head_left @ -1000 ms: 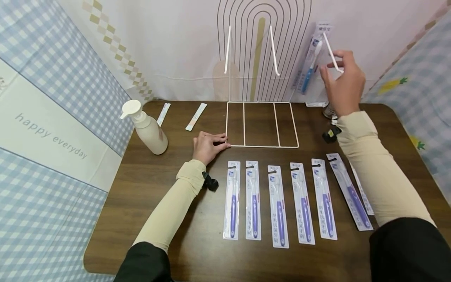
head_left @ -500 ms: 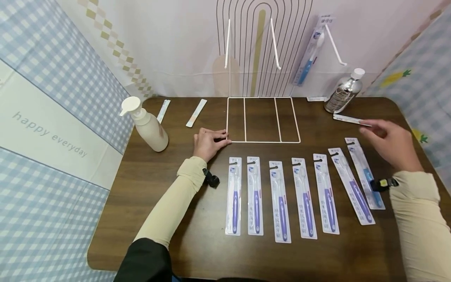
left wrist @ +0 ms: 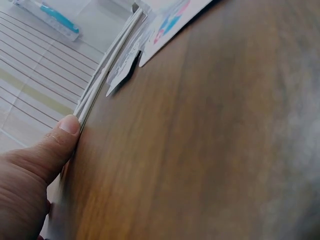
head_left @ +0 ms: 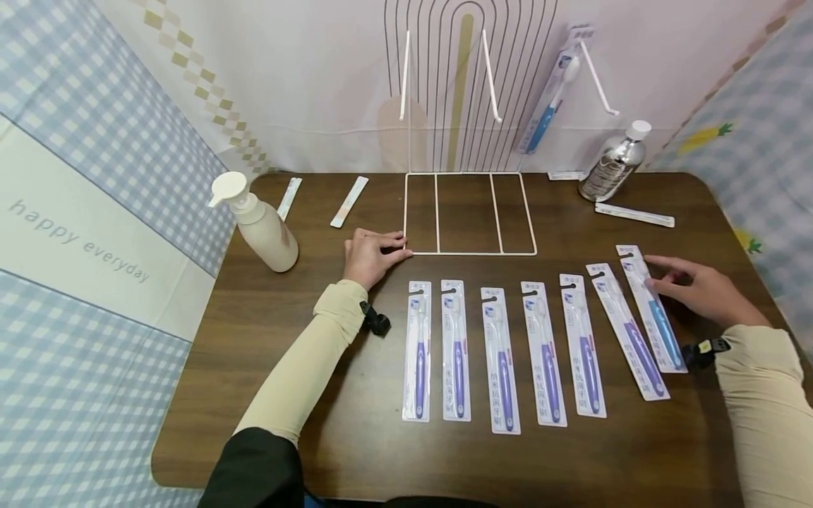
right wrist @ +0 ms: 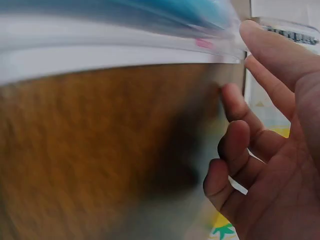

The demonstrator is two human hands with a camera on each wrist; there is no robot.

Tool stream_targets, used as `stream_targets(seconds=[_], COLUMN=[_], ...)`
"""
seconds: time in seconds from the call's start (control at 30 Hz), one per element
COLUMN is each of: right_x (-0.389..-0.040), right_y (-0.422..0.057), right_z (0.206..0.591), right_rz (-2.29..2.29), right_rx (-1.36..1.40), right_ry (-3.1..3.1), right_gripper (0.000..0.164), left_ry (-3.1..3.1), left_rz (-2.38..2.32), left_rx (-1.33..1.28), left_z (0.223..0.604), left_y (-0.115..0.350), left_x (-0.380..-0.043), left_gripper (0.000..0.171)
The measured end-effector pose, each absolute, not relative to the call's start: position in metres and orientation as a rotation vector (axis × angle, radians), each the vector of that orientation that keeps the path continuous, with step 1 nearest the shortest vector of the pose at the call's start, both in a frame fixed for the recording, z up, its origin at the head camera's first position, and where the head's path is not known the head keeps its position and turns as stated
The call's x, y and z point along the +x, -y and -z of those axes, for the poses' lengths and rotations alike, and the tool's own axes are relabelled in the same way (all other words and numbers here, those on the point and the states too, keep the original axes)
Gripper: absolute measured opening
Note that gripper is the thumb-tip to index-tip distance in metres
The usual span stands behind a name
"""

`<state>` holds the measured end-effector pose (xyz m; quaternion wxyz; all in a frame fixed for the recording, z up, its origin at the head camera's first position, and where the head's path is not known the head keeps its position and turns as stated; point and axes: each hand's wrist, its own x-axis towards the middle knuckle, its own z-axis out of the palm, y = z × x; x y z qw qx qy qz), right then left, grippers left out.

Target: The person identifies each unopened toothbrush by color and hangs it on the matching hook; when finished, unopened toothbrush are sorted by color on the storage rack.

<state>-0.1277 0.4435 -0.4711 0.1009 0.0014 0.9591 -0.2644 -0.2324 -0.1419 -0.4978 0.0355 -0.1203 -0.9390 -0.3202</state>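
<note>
My left hand pinches the front left corner of a white wire rack, with the thumb against the wire in the left wrist view. At right, my right hand touches the upper right edge of a packaged toothbrush with a blue handle, thumb and forefinger at the edge, other fingers loosely bent. The pack lies flat on the table. Left of it, several packaged purple toothbrushes lie in a row. Another packaged blue toothbrush hangs at the rack's right prong.
A pump bottle stands at the table's left and a silver bottle at the back right. Narrow white strips lie near both. Two other prongs stick out from the rack. A printed cloth wall stands behind.
My right hand has moved from the right prong down to the right, past a white strip, to the blue-handled toothbrush pack. My left hand has stayed on the rack.
</note>
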Motion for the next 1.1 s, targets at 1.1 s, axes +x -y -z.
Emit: stream_targets(seconds=[1.1], right_x=[-0.128], right_y=[-0.375], right_z=[0.382], right_rz=[1.442], right_rx=[-0.183], right_ry=[-3.237], right_gripper=[0.046], left_ry=[2.822], left_rz=[1.05], left_rx=[-0.385], left_z=[0.503], left_y=[0.142], left_x=[-0.232], left_gripper=[0.035])
